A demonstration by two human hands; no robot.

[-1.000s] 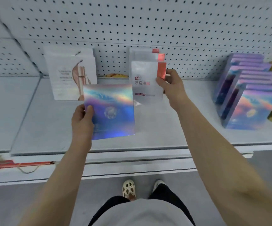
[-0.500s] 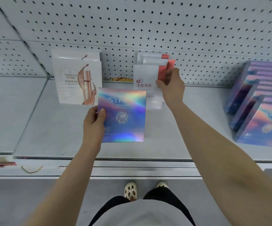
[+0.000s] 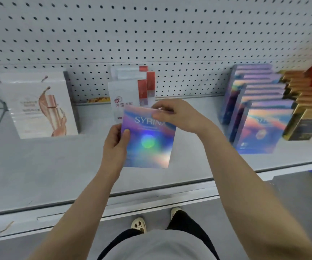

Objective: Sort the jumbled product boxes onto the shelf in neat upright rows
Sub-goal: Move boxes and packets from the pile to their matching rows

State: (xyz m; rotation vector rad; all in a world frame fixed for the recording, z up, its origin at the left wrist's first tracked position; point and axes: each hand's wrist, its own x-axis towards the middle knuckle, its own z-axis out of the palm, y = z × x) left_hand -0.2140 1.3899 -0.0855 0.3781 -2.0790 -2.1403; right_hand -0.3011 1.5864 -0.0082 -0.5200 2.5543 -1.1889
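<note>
While the head camera looks down over both forearms, a shiny rainbow box [image 3: 148, 139] is held upright above the grey shelf [image 3: 39, 166], its face toward the camera with the word SYRINX near the top. The left hand [image 3: 115, 145] grips the box's left edge, thumb laid on the front and fingers curled behind. The right hand [image 3: 174, 113] pinches the box's top right corner between thumb and fingertips.

Just behind the box, a short row of white boxes with red corners [image 3: 130, 87] stands upright against the pegboard [image 3: 151, 34]. To the left stands a white box with a copper swirl [image 3: 39, 106]. To the right, well apart from the held box, a row of matching rainbow boxes [image 3: 256, 107] stands one behind another, and a row of dark and gold boxes [image 3: 303, 109] stands just beside them.
</note>
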